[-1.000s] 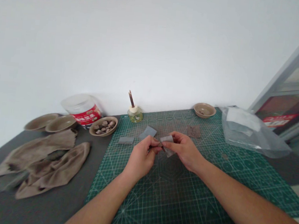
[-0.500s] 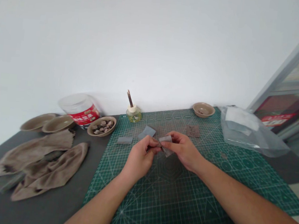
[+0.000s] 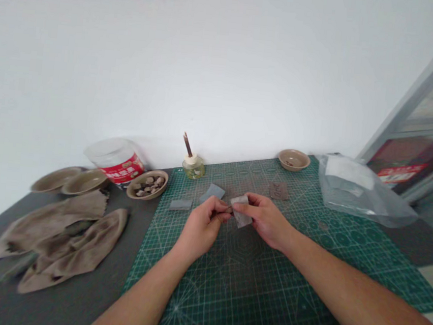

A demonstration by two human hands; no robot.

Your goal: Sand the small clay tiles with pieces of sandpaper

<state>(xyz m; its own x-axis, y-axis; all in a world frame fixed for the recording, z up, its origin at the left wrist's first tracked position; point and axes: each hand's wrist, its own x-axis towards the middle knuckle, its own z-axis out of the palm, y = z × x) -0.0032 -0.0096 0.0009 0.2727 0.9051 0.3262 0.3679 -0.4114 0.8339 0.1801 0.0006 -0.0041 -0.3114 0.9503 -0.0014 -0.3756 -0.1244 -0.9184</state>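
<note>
Over the green cutting mat (image 3: pixel 265 290), my left hand (image 3: pixel 205 225) pinches a small brown piece (image 3: pixel 229 209) between thumb and fingers. Its kind is hard to tell, as fingertips cover most of it. My right hand (image 3: pixel 266 218) is closed on a grey piece of sandpaper (image 3: pixel 241 213), which is slightly bent and meets the small piece. Beyond my left hand lie a blue-grey sheet of sandpaper (image 3: pixel 213 192) and a narrower grey strip (image 3: pixel 181 204). A brown square with handwritten marks (image 3: pixel 278 190) rests behind my right hand.
Left of the mat stand a bowl of small stones (image 3: pixel 147 184), a plastic tub (image 3: pixel 116 160), two more bowls (image 3: pixel 56 180) and crumpled brown cloths (image 3: pixel 74 246). At the back are a glass bottle (image 3: pixel 193 167) and a bowl (image 3: pixel 294 160). A plastic bag (image 3: pixel 362 192) lies right.
The sandpaper in my right hand has turned and flattened, showing more of its pale face. My left hand keeps its pinch in nearly the same place.
</note>
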